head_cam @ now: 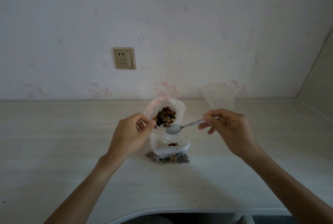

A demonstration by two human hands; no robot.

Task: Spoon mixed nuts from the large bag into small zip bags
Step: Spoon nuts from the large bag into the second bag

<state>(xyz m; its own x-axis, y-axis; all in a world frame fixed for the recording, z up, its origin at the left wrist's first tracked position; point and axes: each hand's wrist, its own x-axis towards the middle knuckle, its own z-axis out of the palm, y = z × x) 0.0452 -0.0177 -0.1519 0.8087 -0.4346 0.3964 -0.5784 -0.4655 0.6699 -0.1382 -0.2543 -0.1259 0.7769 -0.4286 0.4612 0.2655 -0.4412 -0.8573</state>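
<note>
The large clear bag (181,109) stands open at the middle of the counter, with mixed nuts (164,116) showing inside. Just in front of it a small zip bag (171,150) stands open, nuts lying in its bottom. My left hand (129,133) pinches the plastic rim at the left of the bags. My right hand (228,127) holds a metal spoon (175,129) by its handle. The spoon's bowl looks empty and hovers above the small bag's mouth, in front of the large bag's opening.
The pale counter (72,151) runs back to a wall with a socket plate (124,58). More clear plastic bags (219,97) stand at the back right against the wall. The counter's curved front edge (162,212) is at the bottom.
</note>
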